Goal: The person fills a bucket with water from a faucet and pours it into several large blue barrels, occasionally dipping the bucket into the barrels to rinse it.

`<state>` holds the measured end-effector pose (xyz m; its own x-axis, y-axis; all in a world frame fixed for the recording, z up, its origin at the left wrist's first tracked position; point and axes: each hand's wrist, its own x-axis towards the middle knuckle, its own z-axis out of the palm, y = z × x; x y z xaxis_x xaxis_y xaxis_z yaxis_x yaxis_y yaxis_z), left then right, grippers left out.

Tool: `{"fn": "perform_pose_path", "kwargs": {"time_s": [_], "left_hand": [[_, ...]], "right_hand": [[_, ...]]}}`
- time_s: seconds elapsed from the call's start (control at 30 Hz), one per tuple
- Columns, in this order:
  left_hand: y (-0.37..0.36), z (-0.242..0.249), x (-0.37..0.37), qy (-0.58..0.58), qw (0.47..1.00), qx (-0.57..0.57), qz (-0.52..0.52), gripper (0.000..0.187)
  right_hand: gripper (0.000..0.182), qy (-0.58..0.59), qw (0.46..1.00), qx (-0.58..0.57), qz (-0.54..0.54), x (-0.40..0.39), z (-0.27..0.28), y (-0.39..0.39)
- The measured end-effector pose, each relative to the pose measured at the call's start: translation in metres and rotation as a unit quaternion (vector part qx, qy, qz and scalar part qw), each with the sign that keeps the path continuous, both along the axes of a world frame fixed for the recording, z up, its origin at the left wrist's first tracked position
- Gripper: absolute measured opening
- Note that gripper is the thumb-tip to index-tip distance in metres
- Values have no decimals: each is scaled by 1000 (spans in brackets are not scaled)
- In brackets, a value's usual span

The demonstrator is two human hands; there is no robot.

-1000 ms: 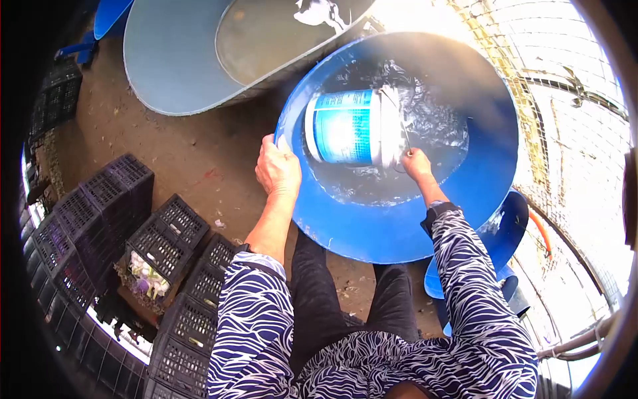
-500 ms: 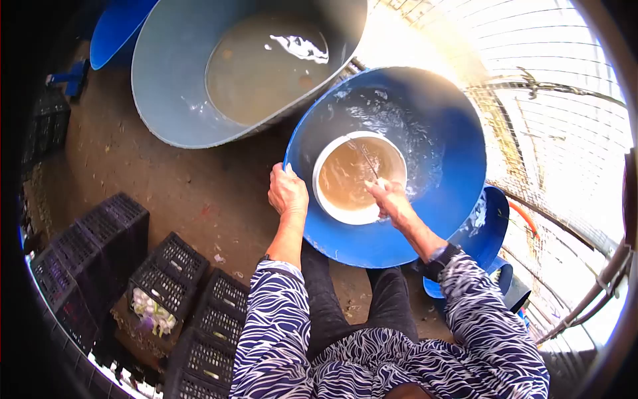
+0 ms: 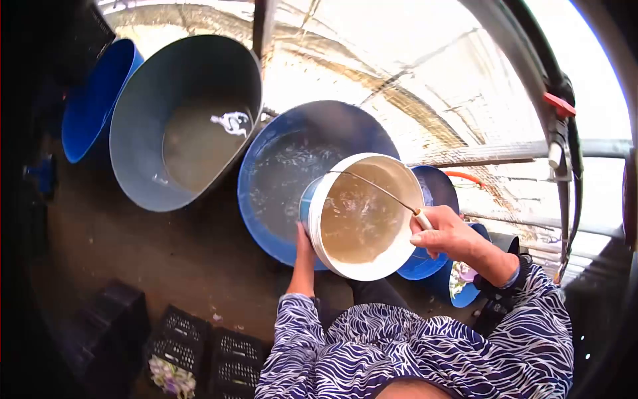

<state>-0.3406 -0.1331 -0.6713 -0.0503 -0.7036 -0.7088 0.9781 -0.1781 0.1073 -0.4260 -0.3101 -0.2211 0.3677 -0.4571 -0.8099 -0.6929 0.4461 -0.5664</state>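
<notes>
1. Blue tub, far left; beside it the grey tub, holding murky water.
2. Black crates, on the floor at lower left; pale produce at one of them, kind not clear.
3. Round blue tub, centre, with water rippling inside. Half a second ago the bucket stood within it; a second ago it lay on its side there.
4. Left hand, moved from the tub's rim to the bucket's left side. Grip: laid against the wall; fingers partly hidden, so how far closed cannot be told.
5. Bucket, white inside, blue on its outer side, now raised and overlapping the tub's near right part in view. Cloudy brownish water fills much of it. In effect, the scooping appears done and the load now hangs on the person.
6. Wire handle, slanting across the bucket's mouth.
7. Right hand, grip closed round the handle's white sleeve.
8. Smaller blue container, behind the bucket at right.
</notes>
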Motion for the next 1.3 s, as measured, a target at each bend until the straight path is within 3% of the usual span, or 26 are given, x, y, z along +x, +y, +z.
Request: {"fn": "perform_pose_path", "kwargs": {"time_s": [0.1, 0.13, 0.17, 0.2, 0.27, 0.33, 0.4, 0.5, 0.53, 0.57, 0.67, 0.73, 0.8, 0.93, 1.0, 1.1, 1.3], "left_hand": [[-11, 75, -16, -4, 999, 32, 9, 63], [-22, 122, -14, -44, 993, 110, 11, 60], [-24, 140, -19, -68, 990, 123, 15, 57], [-29, 156, -22, -95, 986, 134, 22, 54], [-48, 221, -32, -165, 969, 181, -26, 52], [-63, 237, -47, -188, 972, 139, -31, 50], [-91, 267, -60, -199, 968, 144, -55, 48], [-111, 297, -81, -200, 966, 137, -90, 42], [-116, 301, -90, -200, 964, 135, -110, 41], [-120, 303, -100, -198, 967, 127, -102, 40], [-131, 325, -135, -179, 977, 77, -82, 36], [-146, 345, -158, -155, 984, 46, -73, 36], [-161, 371, -175, -151, 987, 3, -61, 46], [-169, 394, -207, -113, 990, -66, -51, 64], [-165, 409, -212, -109, 992, -61, -29, 68], [-148, 405, -189, -108, 991, -68, -34, 70], [-92, 344, -102, -215, 974, -17, -76, 68]], "right_hand": [[29, -12, 997, -80, -21, -38, 31, -13], [28, -3, 993, -115, -24, -51, 30, -23], [28, -3, 988, -140, -68, -64, 27, -35], [24, 18, 982, -185, -29, -82, 17, -48], [20, 6, 979, -193, -62, -114, -15, -72], [22, 27, 980, -194, -33, -144, -48, -97], [26, 12, 970, -212, -116, -172, -85, -115], [30, 34, 961, -254, -104, -194, -114, -129], [33, 45, 959, -265, -92, -200, -123, -136], [39, 70, 921, -384, -6, -206, -132, -140], [38, 125, 914, -386, 22, -210, -120, -164], [38, 102, 924, -369, 2, -219, -119, -177], [38, 111, 891, -438, 47, -230, -112, -192], [35, 166, 865, -469, 74, -232, -88, -193], [31, 194, 854, -478, 71, -225, -77, -178], [28, 184, 879, -438, 40, -217, -72, -156], [64, -26, 899, -417, -128, -160, -93, -69]]}}
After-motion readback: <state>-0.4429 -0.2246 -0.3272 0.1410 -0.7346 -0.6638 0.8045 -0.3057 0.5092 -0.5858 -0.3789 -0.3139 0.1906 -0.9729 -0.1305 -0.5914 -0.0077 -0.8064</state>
